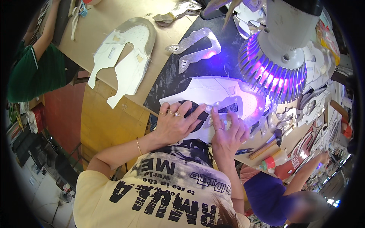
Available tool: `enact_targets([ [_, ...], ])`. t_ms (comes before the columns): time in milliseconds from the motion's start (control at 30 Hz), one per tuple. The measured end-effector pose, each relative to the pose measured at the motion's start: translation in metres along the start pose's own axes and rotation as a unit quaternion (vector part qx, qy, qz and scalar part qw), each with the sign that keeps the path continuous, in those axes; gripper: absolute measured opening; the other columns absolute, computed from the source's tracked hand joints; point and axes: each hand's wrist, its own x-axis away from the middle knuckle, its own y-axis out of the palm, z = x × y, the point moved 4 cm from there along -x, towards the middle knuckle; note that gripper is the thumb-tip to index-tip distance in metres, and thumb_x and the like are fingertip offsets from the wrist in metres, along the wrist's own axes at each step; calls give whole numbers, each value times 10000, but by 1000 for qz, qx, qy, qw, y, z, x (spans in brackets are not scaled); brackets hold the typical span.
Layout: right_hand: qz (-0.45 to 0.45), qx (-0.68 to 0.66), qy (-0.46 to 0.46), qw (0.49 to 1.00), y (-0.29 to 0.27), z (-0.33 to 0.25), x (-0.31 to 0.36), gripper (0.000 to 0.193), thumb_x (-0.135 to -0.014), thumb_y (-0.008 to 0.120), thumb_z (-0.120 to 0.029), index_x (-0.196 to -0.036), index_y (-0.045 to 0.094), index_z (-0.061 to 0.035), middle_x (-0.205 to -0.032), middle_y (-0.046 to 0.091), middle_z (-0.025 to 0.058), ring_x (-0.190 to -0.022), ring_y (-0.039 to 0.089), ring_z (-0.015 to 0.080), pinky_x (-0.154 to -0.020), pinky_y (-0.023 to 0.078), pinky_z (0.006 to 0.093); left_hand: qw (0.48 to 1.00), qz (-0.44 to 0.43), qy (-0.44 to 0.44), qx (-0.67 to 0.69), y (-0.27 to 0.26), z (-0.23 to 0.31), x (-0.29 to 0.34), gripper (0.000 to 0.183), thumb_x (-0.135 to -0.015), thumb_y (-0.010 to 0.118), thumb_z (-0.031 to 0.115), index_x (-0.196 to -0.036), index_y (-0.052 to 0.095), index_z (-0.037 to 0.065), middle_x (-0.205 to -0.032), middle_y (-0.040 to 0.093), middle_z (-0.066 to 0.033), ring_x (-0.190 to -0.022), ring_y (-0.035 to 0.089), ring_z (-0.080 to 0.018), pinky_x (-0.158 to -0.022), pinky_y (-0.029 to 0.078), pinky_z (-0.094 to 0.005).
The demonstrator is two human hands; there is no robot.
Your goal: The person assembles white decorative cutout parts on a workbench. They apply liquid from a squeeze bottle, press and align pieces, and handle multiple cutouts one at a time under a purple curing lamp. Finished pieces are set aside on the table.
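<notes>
A white shoe upper (192, 90) lies on the dark mat, its toe end lit violet. A silvery overlay (228, 102) with a cut-out middle lies on it. My left hand (176, 121) rests on the upper's near-left part with fingers spread, its index fingertip at the overlay's edge. Beside it, my right hand (229, 135) has its fingers extended over the overlay, the index fingertip close to the left one. My right thumb is mostly hidden. A black round patch (189, 107) shows under my left fingers.
A ribbed lamp (273, 72) glowing violet hangs close at the right. A loose silvery overlay (207, 37) and another white upper (131, 72) lie beyond my hands. Brushes (276, 135) and a bottle (274, 159) are at right. Co-workers sit left (38, 72) and right (266, 193).
</notes>
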Motion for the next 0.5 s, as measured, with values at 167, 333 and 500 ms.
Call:
enact_targets([
  [167, -13, 47, -12, 999, 1, -16, -4, 444, -876, 595, -124, -1311, 633, -205, -1192, 571, 42, -1139, 517, 214, -1016, 316, 448, 1000, 0, 14, 21, 1, -5, -2, 548, -820, 720, 344, -1347, 595, 266, -1077, 512, 2, -892, 469, -173, -822, 304, -380],
  [333, -31, -47, -13, 998, -2, -18, -11, 489, -829, 596, -48, -1301, 635, -172, -1207, 561, 67, -1161, 518, 263, -1047, 297, 474, 998, 23, 63, 16, -1, -6, -4, 554, -811, 727, 327, -1347, 595, 274, -1062, 513, 4, -894, 482, -167, -811, 308, -373],
  [500, -29, -86, 8, 996, -3, -4, -9, 517, -808, 587, -36, -1312, 619, -146, -1231, 549, 68, -1190, 503, 264, -1071, 278, 486, 998, 6, 52, 18, -1, -5, -7, 556, -790, 734, 299, -1332, 607, 274, -1034, 483, -15, -894, 467, -178, -809, 303, -391],
])
